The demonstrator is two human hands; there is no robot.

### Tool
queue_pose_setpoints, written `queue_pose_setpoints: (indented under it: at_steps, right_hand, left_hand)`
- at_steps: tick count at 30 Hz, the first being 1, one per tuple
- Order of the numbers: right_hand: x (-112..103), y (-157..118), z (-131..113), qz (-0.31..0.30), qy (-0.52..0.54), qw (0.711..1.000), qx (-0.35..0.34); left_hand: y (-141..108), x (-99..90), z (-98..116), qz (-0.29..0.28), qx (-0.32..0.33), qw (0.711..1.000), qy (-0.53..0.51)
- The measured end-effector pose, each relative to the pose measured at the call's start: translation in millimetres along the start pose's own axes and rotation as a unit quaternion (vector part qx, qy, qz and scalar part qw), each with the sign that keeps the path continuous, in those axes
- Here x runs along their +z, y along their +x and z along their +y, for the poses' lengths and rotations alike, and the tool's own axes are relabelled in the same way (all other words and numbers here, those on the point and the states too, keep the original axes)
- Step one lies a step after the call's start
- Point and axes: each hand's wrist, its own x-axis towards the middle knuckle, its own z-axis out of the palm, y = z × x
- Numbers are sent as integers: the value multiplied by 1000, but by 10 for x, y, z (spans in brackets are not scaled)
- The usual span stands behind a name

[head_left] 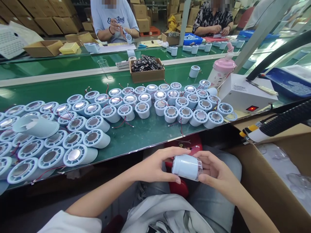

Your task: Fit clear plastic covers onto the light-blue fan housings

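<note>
Above my lap, just off the table's front edge, a light blue cylindrical housing (186, 166) lies on its side between my hands. Clear plastic shows around it, most plainly at its right end. My left hand (162, 163) grips the left end, thumb below and fingers above. At the right end, my right hand (213, 166) has its thumb and fingers closed on the clear plastic cover (199, 166). Many similar light blue housings (126, 111) stand on the green table (138, 136), with silver discs on top and thin red and black wires.
A white box with a lit red switch (247, 94) and a pink-lidded cup (222, 69) stand at the right. Behind the housings is a carton of black parts (148, 72). A cardboard box of clear plastic pieces (286, 168) sits right of my lap. Two people work across the table.
</note>
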Motion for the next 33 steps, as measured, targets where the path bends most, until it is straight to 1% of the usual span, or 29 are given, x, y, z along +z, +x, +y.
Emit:
queue_pose_setpoints:
  at_steps: [5,10,14,18,22,25,29,31,33]
  right_hand:
    - [-5,26,34,-9,44,999,16]
    - [-5,49,81,-3,90,996,26]
    - [29,71,85,15,100,993,67]
    - [73,102,92,11,117,988,97]
    - [102,114,137,27,144,980,133]
    - [104,114,146,9,166,972,167]
    - [115,128,76,-23,192,952,239]
    - [128,133,48,-38,199,941,271]
    - [136,124,59,-58,189,941,276]
  left_hand:
    - [5,6,2,-7,3,1000,-4]
    - [18,-11,6,-11,2,1000,-8]
    - [16,-1,1,-17,2,1000,-22]
    - [18,16,-10,-16,6,999,-33]
    - [37,16,-38,-15,38,998,-43]
    - [53,16,-62,-16,56,997,-53]
    - [62,36,-56,-9,60,997,-43]
    - [58,60,-27,-5,47,998,-44]
    - [46,90,14,1,18,998,-61]
